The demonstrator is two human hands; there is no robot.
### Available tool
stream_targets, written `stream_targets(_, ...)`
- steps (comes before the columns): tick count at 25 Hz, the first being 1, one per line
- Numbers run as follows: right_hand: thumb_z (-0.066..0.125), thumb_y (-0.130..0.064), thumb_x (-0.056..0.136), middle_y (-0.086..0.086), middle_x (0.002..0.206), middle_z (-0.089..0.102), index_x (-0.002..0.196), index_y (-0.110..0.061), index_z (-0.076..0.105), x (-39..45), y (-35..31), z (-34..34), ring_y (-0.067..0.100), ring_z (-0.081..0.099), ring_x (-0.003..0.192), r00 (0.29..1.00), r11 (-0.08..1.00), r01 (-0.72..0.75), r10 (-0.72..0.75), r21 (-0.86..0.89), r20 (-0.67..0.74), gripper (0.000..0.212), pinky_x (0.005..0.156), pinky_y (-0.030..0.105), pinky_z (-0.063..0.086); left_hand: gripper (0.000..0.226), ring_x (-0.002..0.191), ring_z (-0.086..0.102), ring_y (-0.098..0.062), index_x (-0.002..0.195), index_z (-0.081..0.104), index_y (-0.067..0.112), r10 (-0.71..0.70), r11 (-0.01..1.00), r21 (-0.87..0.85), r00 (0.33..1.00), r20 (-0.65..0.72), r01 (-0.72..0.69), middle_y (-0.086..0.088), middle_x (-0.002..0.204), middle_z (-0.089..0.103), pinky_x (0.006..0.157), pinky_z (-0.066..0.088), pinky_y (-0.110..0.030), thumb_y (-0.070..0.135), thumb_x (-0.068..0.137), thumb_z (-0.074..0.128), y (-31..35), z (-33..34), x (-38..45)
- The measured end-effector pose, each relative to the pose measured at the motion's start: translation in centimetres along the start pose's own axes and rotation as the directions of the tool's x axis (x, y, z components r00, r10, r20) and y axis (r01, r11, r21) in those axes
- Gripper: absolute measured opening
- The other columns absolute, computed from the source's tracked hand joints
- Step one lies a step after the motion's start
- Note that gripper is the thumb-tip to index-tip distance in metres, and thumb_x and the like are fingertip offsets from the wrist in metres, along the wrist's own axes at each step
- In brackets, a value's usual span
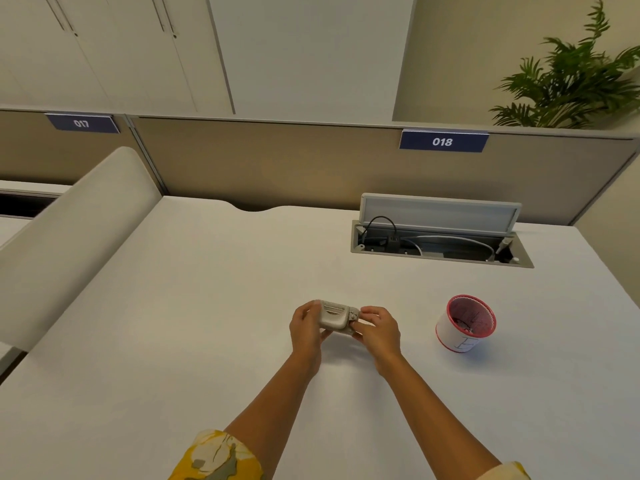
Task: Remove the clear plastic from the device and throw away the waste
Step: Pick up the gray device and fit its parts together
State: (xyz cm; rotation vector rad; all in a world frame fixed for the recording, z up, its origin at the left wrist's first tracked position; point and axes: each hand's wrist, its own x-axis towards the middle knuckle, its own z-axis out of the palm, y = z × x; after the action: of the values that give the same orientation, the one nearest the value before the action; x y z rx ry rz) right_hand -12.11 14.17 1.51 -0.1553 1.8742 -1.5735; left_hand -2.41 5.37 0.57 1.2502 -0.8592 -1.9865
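Item: 1 small grey device, held just above the worktop with left hand gripping its end and right hand pinching its other end; plastic seemingly not yet off, red-rimmed cup nearby awaiting waste.

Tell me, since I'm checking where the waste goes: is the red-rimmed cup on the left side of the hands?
No. The red-rimmed cup stands on the table beside the right hand, on the right side.

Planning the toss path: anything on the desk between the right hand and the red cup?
Nothing. In the head view, the desk between the right hand, gripping the device, and the red cup is bare.
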Motion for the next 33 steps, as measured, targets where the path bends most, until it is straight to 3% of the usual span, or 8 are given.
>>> stream_targets(2,0.075,-0.001,0.077,0.005,0.098,0.071,0.094,-0.016,0.064,0.6,0.3,0.9,0.023,0.069,0.094,0.999,1.0,0.002,-0.004,-0.029,-0.041,0.025,0.073,0.033,0.061,0.039,0.115,0.065,-0.033,0.131,0.056,0.009,0.032,0.997,0.075,0.999,-0.035,-0.029,-0.018,0.127,0.064,0.091,0.058,-0.044,0.008,0.093,0.064,0.2,0.0,0.4)
stream_targets(5,0.075,-0.008,0.08,-0.003,0.095,0.07,0.094,-0.02,0.068,1.5,1.0,2.5,0.018,0.067,0.095,0.992,0.99,0.037,-0.053,-0.134,-0.118,0.02,0.083,0.036,0.058,0.048,0.117,0.059,-0.024,0.137,0.053,0.018,0.075,0.963,0.263,0.996,-0.054,-0.059,-0.007,0.132,0.06,0.102,0.049,-0.037,0.014,0.091,0.067,0.1,-0.1,1.6)
stream_targets(11,0.072,-0.005,0.082,-0.003,0.09,0.073,0.091,-0.024,0.069,4.5,0.4,5.5,0.014,0.068,0.087,0.98,0.99,0.055,-0.079,-0.131,-0.184,0.021,0.074,0.023,0.053,0.064,0.117,0.052,-0.014,0.147,0.039,0.017,0.094,0.883,0.461,0.996,0.006,-0.086,-0.001,0.139,0.053,0.097,0.04,-0.025,0.024,0.091,0.07,1.2,-0.6,5.5)
stream_targets(16,0.068,-0.006,0.086,-0.003,0.094,0.073,0.099,-0.019,0.074,8.6,-0.7,7.5,0.012,0.069,0.088,0.964,0.983,0.131,-0.156,-0.129,-0.216,0.019,0.067,0.008,0.046,0.058,0.115,0.056,-0.014,0.141,0.052,0.016,0.111,0.858,0.499,0.992,0.052,-0.122,-0.001,0.135,0.061,0.095,0.043,-0.025,0.027,0.089,0.073,2.3,0.5,10.1)
stream_targets(21,0.063,-0.005,0.09,0.007,0.116,0.072,0.118,-0.012,0.07,11.9,-1.9,9.2,0.02,0.067,0.102,0.957,0.959,0.182,-0.223,-0.217,-0.187,0.029,0.087,0.024,0.051,0.043,0.104,0.065,-0.01,0.124,0.065,0.017,0.192,0.844,0.508,0.981,0.012,-0.171,0.002,0.119,0.069,0.071,0.045,-0.009,0.022,0.084,0.078,4.1,1.9,13.6)
stream_targets(23,0.063,-0.003,0.09,0.007,0.118,0.071,0.12,-0.012,0.069,13.6,-2.4,9.6,0.022,0.068,0.106,0.962,0.962,0.17,-0.209,-0.214,-0.175,0.031,0.084,0.02,0.049,0.039,0.1,0.067,-0.009,0.121,0.067,0.017,0.195,0.844,0.506,0.981,0.018,-0.178,0.005,0.109,0.072,0.067,0.045,-0.006,0.019,0.084,0.078,4.5,2.8,15.1)
stream_targets(28,0.061,0.009,0.087,0.01,0.125,0.067,0.128,-0.008,0.061,16.4,-3.0,10.6,0.023,0.064,0.115,0.978,0.963,0.187,-0.202,-0.194,-0.059,0.044,0.098,0.027,0.049,0.047,0.119,0.043,-0.018,0.129,0.064,0.019,0.18,0.83,0.543,0.982,-0.05,-0.125,0.008,0.111,0.062,0.094,0.037,-0.028,0.024,0.083,0.07,5.2,3.8,18.3)
stream_targets(33,0.059,0.016,0.085,0.012,0.139,0.057,0.142,-0.008,0.046,17.4,-2.4,10.7,0.024,0.056,0.126,0.974,0.937,0.222,-0.203,-0.27,0.097,0.063,0.106,0.033,0.045,0.022,0.114,0.037,-0.021,0.092,0.067,0.04,0.213,0.784,0.604,0.976,-0.044,-0.144,0.023,0.094,0.055,0.092,0.033,-0.031,0.025,0.078,0.071,5.5,4.4,20.4)
